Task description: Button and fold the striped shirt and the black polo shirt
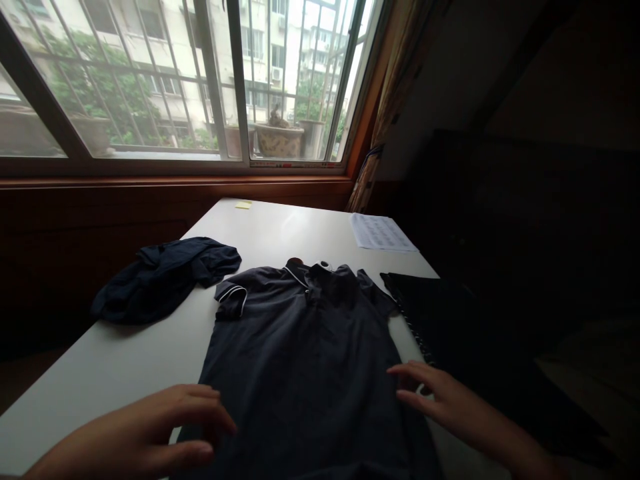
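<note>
A dark navy polo shirt [305, 353] with white trim on collar and sleeve lies spread flat on the white table [125, 360], collar pointing away from me. My left hand [150, 437] hovers at the shirt's lower left edge, fingers stretched toward the cloth, holding nothing. My right hand [450, 400] rests at the shirt's lower right edge, fingers spread flat over the fabric.
A crumpled dark garment [160, 277] lies on the table's left side. A printed sheet of paper [380, 232] sits at the far right corner, a yellow sticky note [243, 205] at the far edge. A dark folded item [440, 307] lies right of the shirt. A barred window is behind.
</note>
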The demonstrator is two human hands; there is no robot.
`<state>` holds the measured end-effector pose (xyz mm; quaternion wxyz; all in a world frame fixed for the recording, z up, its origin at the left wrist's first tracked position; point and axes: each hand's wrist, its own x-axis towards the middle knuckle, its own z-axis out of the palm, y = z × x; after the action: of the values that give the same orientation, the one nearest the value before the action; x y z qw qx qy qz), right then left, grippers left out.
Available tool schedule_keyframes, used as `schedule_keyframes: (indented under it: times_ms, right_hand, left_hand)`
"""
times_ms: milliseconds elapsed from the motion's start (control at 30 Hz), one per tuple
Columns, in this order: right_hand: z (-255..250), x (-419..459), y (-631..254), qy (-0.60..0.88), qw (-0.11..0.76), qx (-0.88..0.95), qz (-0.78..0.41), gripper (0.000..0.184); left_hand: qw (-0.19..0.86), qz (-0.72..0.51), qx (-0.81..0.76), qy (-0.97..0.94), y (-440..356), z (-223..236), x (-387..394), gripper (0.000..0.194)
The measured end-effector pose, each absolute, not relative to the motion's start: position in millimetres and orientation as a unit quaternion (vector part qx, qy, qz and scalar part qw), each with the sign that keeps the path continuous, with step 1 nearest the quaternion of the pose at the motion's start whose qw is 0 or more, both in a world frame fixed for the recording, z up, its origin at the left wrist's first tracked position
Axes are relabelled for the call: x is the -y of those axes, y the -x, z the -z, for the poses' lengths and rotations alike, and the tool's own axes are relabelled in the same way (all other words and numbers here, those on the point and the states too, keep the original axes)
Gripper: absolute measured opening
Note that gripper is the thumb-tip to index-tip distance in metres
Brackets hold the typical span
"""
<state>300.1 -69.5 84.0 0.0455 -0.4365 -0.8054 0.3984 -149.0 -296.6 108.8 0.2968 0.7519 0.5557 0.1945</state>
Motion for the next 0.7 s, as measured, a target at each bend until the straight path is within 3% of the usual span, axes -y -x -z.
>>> schedule_keyframes:
  times_ms: [100,333,467,633,700]
  right_hand:
    - [-73.8,67.5,-284.3,0.407,0.029,0.833,-0.373,0.030]
    - [-63.4,82.1,-267.7,0.395,-0.015,0.858,-0.329,0.032]
    - [-58.1,88.3,-273.8,0.413,-0.019,0.860,-0.300,0.024]
    - [-53.8,102.6,-276.7,0.435,-0.045,0.858,-0.270,0.016]
    - [-52.8,112.7,-278.6,0.439,-0.060,0.854,-0.274,0.017]
  left_hand:
    - [0.356,-0.154,-0.554,-0.737,136.0,-101.5,279.8,0.034]
    - [0.192,-0.141,-0.584,-0.776,116.6,-35.1,264.5,0.046]
    - [0.135,-0.120,-0.618,-0.765,114.2,-24.1,265.8,0.048]
    - [0.121,-0.061,-0.612,-0.779,105.2,-34.3,263.1,0.022]
    - [0.117,-0.027,-0.607,-0.786,102.4,-35.6,263.5,0.021]
